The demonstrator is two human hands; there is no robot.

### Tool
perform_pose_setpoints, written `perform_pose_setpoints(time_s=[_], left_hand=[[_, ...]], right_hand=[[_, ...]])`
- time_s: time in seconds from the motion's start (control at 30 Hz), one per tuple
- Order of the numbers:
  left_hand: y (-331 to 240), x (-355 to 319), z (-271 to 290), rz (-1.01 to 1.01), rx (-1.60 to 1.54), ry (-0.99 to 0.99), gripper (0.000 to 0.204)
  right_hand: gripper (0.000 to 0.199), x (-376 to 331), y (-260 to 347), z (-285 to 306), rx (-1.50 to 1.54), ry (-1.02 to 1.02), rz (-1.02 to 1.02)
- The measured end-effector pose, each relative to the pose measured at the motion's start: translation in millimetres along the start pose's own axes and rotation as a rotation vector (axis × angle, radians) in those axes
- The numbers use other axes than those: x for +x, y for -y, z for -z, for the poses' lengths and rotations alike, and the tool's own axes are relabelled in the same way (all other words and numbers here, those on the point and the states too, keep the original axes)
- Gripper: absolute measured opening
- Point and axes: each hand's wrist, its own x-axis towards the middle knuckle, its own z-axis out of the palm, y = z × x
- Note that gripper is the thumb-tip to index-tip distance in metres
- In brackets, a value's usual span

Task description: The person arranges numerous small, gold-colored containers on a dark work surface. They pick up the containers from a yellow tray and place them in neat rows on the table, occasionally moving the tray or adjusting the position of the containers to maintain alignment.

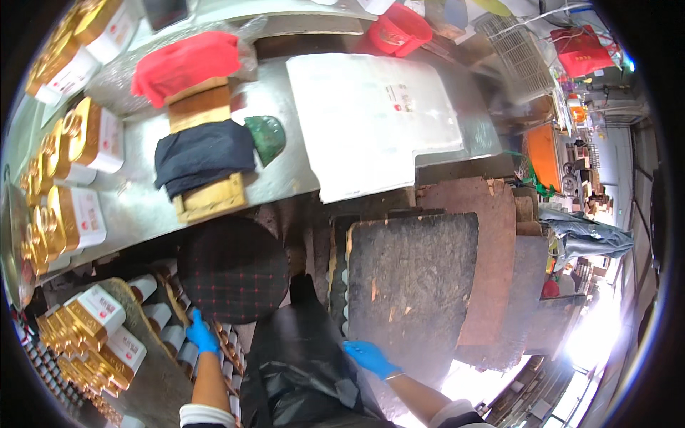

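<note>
My left hand (202, 333), in a blue glove, reaches down to a row of gold and white cans (168, 327) stacked under the metal table (285, 167); its fingers touch them, and whether it grips one I cannot tell. My right hand (371, 357), also blue-gloved, rests with fingers spread on the lower edge of a dark worn board (410, 285). A black apron (300, 364) hangs between my arms. A round stool (233, 267) with a dark checked seat stands just above my left hand.
On the metal table lie a white cutting sheet (371, 118), a wooden block wrapped in dark cloth (203, 160), a red cloth (187, 64) and a green object (265, 137). Gold and white boxes (75, 178) line the left. Brown boards (492, 257) stack at right.
</note>
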Motion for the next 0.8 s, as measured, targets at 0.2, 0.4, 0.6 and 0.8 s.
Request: perform_pose_setpoints(time_s=[0.2,0.4,0.6,0.8], left_hand=[[-2.3,17.6,-12.7,0.237,0.037,-0.069,0.087],[31.0,9.4,-16.5,0.618,-0.374,0.355,0.067],[27.7,-10.5,-33.8,0.181,-0.096,0.412,0.059],[-45.4,-12.0,-110.8,-0.123,-0.110,0.468,0.061]], right_hand=[[0.061,161.2,121.7,-14.0,-0.025,-0.198,0.277],[0.062,307.7,163.7,-56.1,0.304,-0.105,0.314],[0.043,350.8,154.0,-76.3,-0.118,-0.440,0.584],[0.041,293.3,256.9,10.7,1.516,-0.302,0.217]])
